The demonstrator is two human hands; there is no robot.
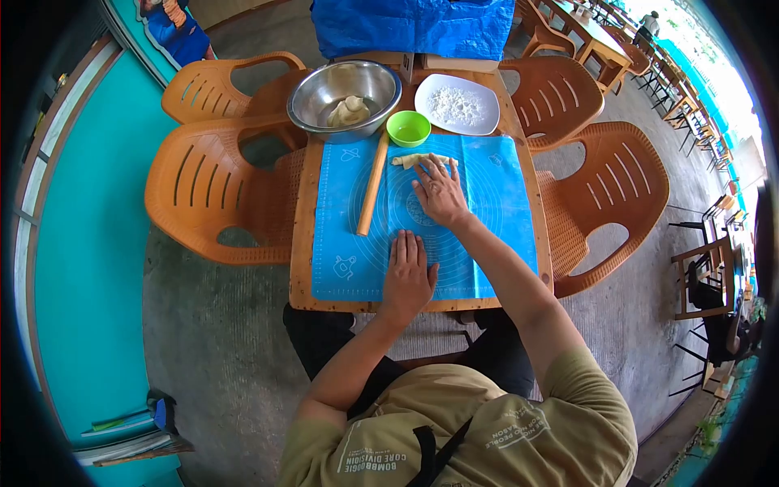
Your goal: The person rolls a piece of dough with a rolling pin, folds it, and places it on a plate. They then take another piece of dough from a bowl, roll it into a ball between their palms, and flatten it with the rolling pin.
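A rolled strip of dough (403, 161) lies crosswise near the far side of a blue silicone baking mat (503, 235). My right hand (441, 193) reaches over it with fingers spread, the fingertips on the roll and covering part of it. Flat on the mat nearer to me rests my left hand (409, 274), its fingers stretched out and nothing in them. Between the left hand and the bowls, a wooden rolling pin (372, 187) lies lengthwise, its far end close to the small green bowl (408, 127).
A steel mixing bowl (304, 101) with a lump of dough (349, 112) stands at the far left of the wooden table (302, 276). To its right is a white plate (487, 122) of flour (455, 106). Orange chairs (203, 191) flank both sides; a blue tarp (414, 28) hangs beyond.
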